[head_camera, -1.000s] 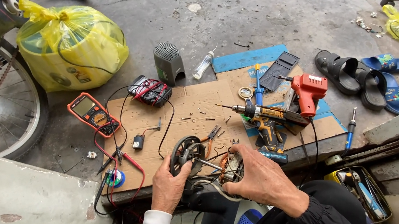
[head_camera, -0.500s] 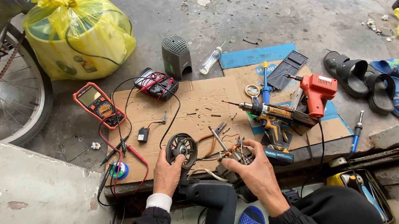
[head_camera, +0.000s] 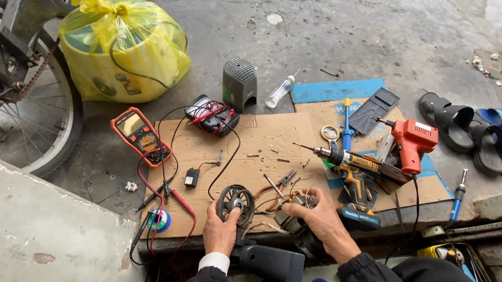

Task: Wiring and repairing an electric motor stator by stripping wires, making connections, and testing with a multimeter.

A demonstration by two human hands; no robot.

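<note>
— What changed since a moment ago?

— The hands sit a bit lower on the cardboard (head_camera: 264,146). The left hand (head_camera: 221,229) stays curled on the round black fan wheel (head_camera: 235,199), at six o'clock.

— And the other hand?

— The right hand (head_camera: 320,221) stays closed around a small motor with wires (head_camera: 293,208), just beside the wheel.

— How many tools?

— Two meters: one orange meter (head_camera: 140,136), one black meter (head_camera: 213,114). One drill (head_camera: 361,166). One red solder gun (head_camera: 413,140). Four sandals (head_camera: 483,133) at three o'clock.
</note>
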